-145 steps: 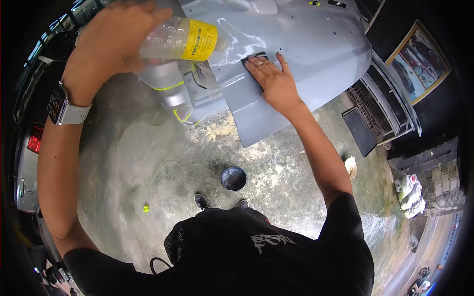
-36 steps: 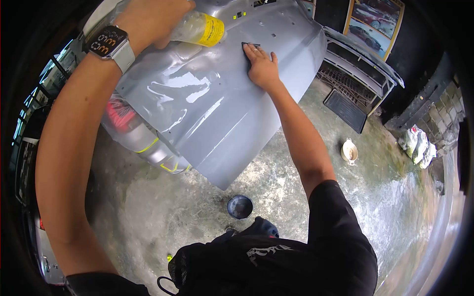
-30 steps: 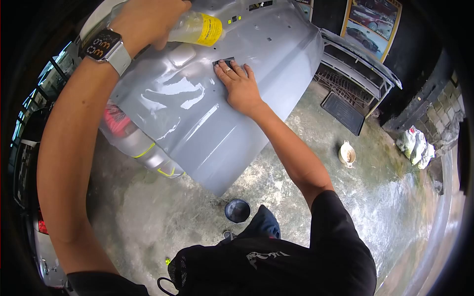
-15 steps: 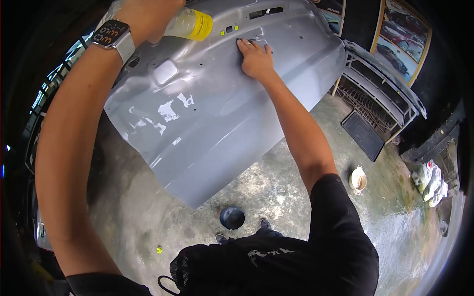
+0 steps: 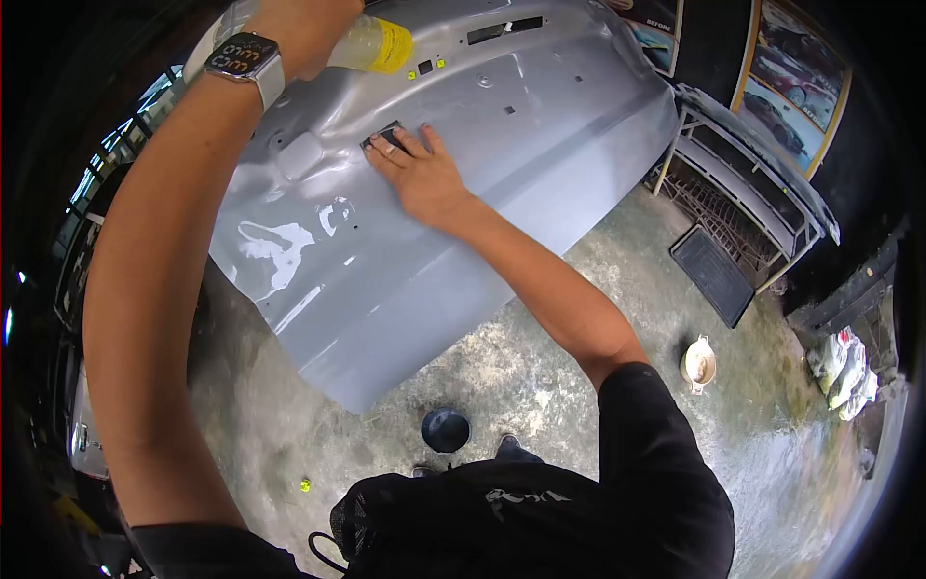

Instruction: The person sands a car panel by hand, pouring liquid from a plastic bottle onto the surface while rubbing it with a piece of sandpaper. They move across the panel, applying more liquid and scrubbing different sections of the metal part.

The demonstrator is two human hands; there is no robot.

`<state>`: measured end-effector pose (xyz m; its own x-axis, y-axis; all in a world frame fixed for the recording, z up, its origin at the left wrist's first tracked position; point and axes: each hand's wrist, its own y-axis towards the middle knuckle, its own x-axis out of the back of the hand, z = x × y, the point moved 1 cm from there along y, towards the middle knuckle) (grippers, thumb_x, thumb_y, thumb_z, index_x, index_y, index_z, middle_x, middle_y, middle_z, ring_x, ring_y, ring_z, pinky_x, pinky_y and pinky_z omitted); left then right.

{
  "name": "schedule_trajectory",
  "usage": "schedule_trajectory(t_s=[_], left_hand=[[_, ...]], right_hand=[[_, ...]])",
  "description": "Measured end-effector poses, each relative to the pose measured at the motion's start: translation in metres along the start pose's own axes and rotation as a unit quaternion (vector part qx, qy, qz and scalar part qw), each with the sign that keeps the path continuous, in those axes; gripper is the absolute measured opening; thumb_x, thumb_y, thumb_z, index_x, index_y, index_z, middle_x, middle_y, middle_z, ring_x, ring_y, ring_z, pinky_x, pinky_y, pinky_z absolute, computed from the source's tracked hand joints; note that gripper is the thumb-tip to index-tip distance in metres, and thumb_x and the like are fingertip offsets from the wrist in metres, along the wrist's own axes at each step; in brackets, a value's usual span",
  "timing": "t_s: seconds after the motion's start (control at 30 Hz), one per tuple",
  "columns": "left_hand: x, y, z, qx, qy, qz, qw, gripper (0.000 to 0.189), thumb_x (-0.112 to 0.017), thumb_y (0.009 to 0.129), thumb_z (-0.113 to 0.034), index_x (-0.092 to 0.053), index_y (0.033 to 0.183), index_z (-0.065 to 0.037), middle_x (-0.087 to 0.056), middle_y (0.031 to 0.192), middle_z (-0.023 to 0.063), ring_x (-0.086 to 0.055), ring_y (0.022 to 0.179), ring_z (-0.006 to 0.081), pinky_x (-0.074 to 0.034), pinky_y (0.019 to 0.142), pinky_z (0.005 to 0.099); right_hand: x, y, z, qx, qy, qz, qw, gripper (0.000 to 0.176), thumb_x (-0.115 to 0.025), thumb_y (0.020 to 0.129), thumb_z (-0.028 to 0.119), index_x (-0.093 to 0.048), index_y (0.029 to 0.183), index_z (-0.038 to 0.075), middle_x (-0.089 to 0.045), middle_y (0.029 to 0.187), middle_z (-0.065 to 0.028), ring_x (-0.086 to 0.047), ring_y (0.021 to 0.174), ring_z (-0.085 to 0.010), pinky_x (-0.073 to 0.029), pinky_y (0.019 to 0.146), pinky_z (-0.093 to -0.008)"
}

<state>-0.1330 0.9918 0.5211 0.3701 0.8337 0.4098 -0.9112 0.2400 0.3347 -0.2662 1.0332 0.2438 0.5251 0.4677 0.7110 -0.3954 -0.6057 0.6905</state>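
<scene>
A large silver car panel [image 5: 386, 299], wet and glossy in patches, spreads out before me. My left hand [image 5: 307, 34], with a smartwatch on its wrist, is wrapped round a clear plastic bottle [image 5: 362, 48] with a yellow label. The bottle is tilted sideways above the panel, and part of it is cut off by the top edge. My right hand [image 5: 424, 181] lies on the panel, its fingers pressing a small dark piece of sandpaper [image 5: 382, 132] flat against the metal. A ring shows on one finger.
On the concrete floor stand a dark bucket [image 5: 446, 431] near my feet and a white basin [image 5: 698, 365] to the right. A black tray [image 5: 712, 277] leans by a metal rack [image 5: 743, 179]. Posters [image 5: 793, 82] hang behind; plastic bags [image 5: 845, 374] lie far right.
My right hand has slid left and nearer to me across the panel with the sandpaper. My left hand still holds the bottle and has barely moved. The view has shifted slightly.
</scene>
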Motion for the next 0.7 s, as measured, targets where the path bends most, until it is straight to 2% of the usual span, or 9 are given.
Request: schedule_trajectory(t_s=[0.1, 0.17, 0.23, 0.3, 0.37, 0.47, 0.57, 0.63, 0.7], left_hand=[[0.003, -0.011, -0.006, -0.001, 0.005, -0.037, 0.999, 0.028, -0.081, 0.067, -0.014, -0.078, 0.094, -0.010, -0.077, 0.088, 0.0114, -0.075, 0.088, 0.0291, -0.059, 0.077, 0.0403], [0.000, -0.016, -0.008, 0.011, 0.004, -0.041, 0.999, 0.028, -0.081, 0.066, -0.014, -0.078, 0.094, -0.010, -0.077, 0.088, 0.0119, -0.075, 0.088, 0.0293, -0.059, 0.077, 0.0405], [-0.006, -0.014, -0.008, -0.021, 0.006, -0.058, 0.998, 0.028, -0.082, 0.066, -0.015, -0.078, 0.093, -0.009, -0.076, 0.088, 0.0136, -0.075, 0.089, 0.0298, -0.059, 0.078, 0.0406], [-0.007, -0.003, -0.010, -0.015, -0.013, -0.020, 1.000, 0.028, -0.082, 0.065, -0.015, -0.078, 0.093, -0.008, -0.076, 0.088, 0.0144, -0.075, 0.089, 0.0300, -0.059, 0.078, 0.0409], [-0.009, 0.006, -0.017, -0.020, -0.033, 0.021, 0.999, 0.028, -0.082, 0.065, -0.015, -0.077, 0.092, -0.008, -0.076, 0.088, 0.0151, -0.075, 0.089, 0.0302, -0.059, 0.078, 0.0413], [0.003, -0.001, -0.026, -0.024, -0.040, 0.027, 0.999, 0.029, -0.082, 0.066, -0.015, -0.078, 0.094, -0.007, -0.076, 0.089, 0.0149, -0.075, 0.089, 0.0305, -0.060, 0.078, 0.0415], [0.009, 0.007, -0.032, 0.033, -0.053, 0.049, 0.997, 0.028, -0.082, 0.068, -0.014, -0.079, 0.096, -0.009, -0.077, 0.089, 0.0142, -0.075, 0.088, 0.0310, -0.060, 0.077, 0.0411], [-0.019, 0.030, -0.040, -0.004, -0.029, 0.034, 0.999, 0.089, -0.095, 0.056, -0.004, -0.062, 0.138, -0.015, -0.072, 0.121, 0.0093, -0.071, 0.110, 0.0276, -0.059, 0.094, 0.0363], [-0.024, 0.034, -0.048, -0.021, -0.032, 0.002, 0.999, 0.090, -0.095, 0.057, -0.005, -0.062, 0.140, -0.016, -0.073, 0.120, 0.0095, -0.072, 0.107, 0.0271, -0.060, 0.092, 0.0359]], right_hand=[[0.003, -0.005, -0.046, 0.000, 0.005, 0.000, 1.000, 0.059, -0.044, 0.099, 0.010, -0.045, 0.157, 0.020, -0.045, 0.163, -0.0007, -0.041, 0.150, -0.0257, -0.018, 0.126, -0.0577], [0.001, -0.008, -0.086, -0.137, 0.044, -0.020, 0.989, 0.057, -0.044, 0.098, 0.009, -0.048, 0.155, 0.018, -0.048, 0.161, -0.0025, -0.043, 0.149, -0.0270, -0.020, 0.125, -0.0577], [0.001, -0.022, -0.052, -0.139, 0.029, -0.025, 0.990, 0.057, -0.044, 0.097, 0.008, -0.051, 0.153, 0.018, -0.050, 0.159, -0.0034, -0.045, 0.148, -0.0276, -0.021, 0.124, -0.0592], [-0.004, -0.053, -0.002, 0.028, -0.022, -0.028, 0.999, 0.054, -0.046, 0.099, 0.014, -0.049, 0.153, 0.016, -0.048, 0.160, -0.0030, -0.043, 0.149, -0.0272, -0.018, 0.125, -0.0600], [-0.002, -0.070, -0.022, 0.052, 0.025, -0.035, 0.998, 0.054, -0.046, 0.099, 0.014, -0.049, 0.154, 0.016, -0.048, 0.161, -0.0036, -0.042, 0.150, -0.0271, -0.018, 0.125, -0.0608], [0.008, -0.073, -0.099, -0.124, 0.043, 0.019, 0.991, 0.067, -0.050, 0.091, 0.006, -0.045, 0.157, 0.019, -0.043, 0.164, -0.0046, -0.039, 0.152, -0.0251, -0.017, 0.126, -0.0575], [0.019, -0.078, -0.068, -0.118, 0.016, 0.087, 0.989, 0.067, -0.050, 0.092, 0.006, -0.044, 0.158, 0.020, -0.042, 0.165, -0.0042, -0.039, 0.152, -0.0264, -0.017, 0.126, -0.0571], [0.002, -0.092, -0.022, 0.008, 0.001, 0.006, 1.000, 0.063, -0.053, 0.093, 0.010, -0.047, 0.155, 0.019, -0.045, 0.162, -0.0041, -0.043, 0.150, -0.0262, -0.019, 0.126, -0.0567], [0.012, -0.095, -0.041, 0.041, 0.029, 0.008, 0.999, 0.065, -0.056, 0.092, 0.011, -0.047, 0.156, 0.019, -0.046, 0.162, -0.0035, -0.043, 0.149, -0.0235, -0.019, 0.126, -0.0570]])
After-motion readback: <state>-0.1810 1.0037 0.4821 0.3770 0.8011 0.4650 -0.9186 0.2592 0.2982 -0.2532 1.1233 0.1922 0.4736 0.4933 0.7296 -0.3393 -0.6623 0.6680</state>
